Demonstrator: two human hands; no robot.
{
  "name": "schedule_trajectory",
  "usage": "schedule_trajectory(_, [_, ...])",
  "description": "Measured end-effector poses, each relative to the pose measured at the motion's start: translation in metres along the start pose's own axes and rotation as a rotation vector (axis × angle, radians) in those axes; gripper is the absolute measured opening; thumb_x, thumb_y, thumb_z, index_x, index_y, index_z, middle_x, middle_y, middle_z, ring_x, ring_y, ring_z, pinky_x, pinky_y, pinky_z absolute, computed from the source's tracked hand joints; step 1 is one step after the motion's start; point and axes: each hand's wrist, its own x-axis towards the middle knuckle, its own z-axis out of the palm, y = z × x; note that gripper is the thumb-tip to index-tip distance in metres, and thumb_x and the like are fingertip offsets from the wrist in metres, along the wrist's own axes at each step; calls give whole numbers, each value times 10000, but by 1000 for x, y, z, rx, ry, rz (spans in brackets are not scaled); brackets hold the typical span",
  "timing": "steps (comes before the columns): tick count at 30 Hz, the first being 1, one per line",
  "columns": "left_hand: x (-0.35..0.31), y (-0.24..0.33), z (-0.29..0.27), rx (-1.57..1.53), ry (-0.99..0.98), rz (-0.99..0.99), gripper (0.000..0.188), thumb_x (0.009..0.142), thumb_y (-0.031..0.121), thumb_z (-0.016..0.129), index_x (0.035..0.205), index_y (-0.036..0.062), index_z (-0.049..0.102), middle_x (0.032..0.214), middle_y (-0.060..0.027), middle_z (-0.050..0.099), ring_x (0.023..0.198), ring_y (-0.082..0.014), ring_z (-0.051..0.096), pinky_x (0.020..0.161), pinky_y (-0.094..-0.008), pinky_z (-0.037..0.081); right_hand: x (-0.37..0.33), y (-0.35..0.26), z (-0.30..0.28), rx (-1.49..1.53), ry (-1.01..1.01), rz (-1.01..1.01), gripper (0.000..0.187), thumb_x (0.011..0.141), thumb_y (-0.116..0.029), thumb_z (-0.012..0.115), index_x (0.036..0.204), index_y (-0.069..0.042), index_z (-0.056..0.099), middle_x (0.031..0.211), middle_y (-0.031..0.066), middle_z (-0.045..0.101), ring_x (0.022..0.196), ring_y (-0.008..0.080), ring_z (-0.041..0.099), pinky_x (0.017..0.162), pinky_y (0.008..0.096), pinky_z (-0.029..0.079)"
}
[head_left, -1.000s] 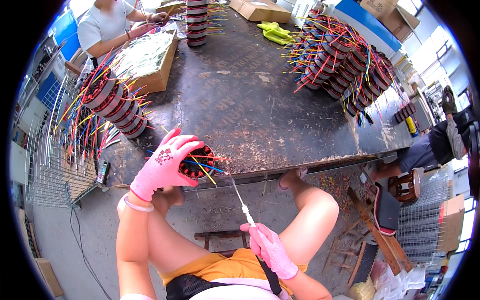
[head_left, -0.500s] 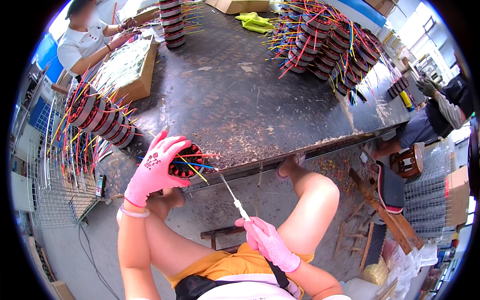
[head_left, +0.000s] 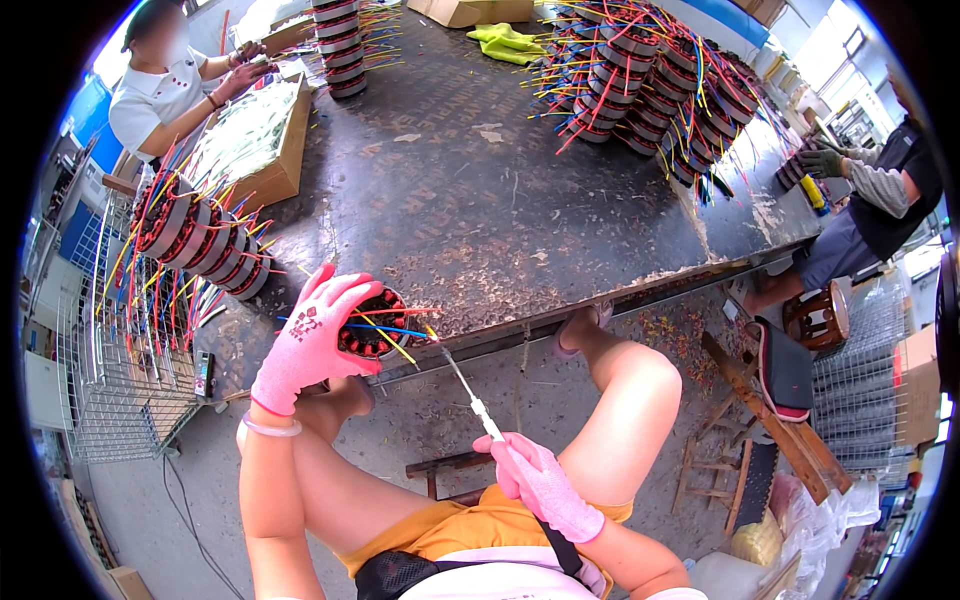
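Stator (head_left: 372, 325) sits at near worktop (head_left: 480, 200) edge, bore facing the person, so the windings stay reachable from the seat. L hand (head_left: 308, 340) is clamped over its rim, pinning it. R hand (head_left: 545, 485) is closed round a thin rod tool (head_left: 466, 390), tip at the coils beside the coloured leads (head_left: 385, 335). 1 row of stators (head_left: 205, 240) is stacked nearby at left.

Open brown cardboard box (head_left: 262, 150) at ten o'clock on the counter (head_left: 480, 210), long and shallow, filled with pale contents. Second cardboard box (head_left: 470, 10) at twelve o'clock, cut off by the top rim. Brown carton (head_left: 915, 385) at three o'clock, beside a wire rack. Small cardboard corner (head_left: 125, 583) at seven o'clock, on the floor.
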Motion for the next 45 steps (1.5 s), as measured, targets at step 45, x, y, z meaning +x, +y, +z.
schedule_trajectory(45, [5, 2, -4, 57, 38, 134, 868, 474, 294, 882, 1263, 101, 576, 1276, -84, 578, 1314, -322, 466, 1192, -527, 241, 0, 1, -1, -20, 16, -33, 334, 1040, -271, 477, 1158, 12, 610, 581, -57, 398, 503, 27, 309, 472, 209, 234])
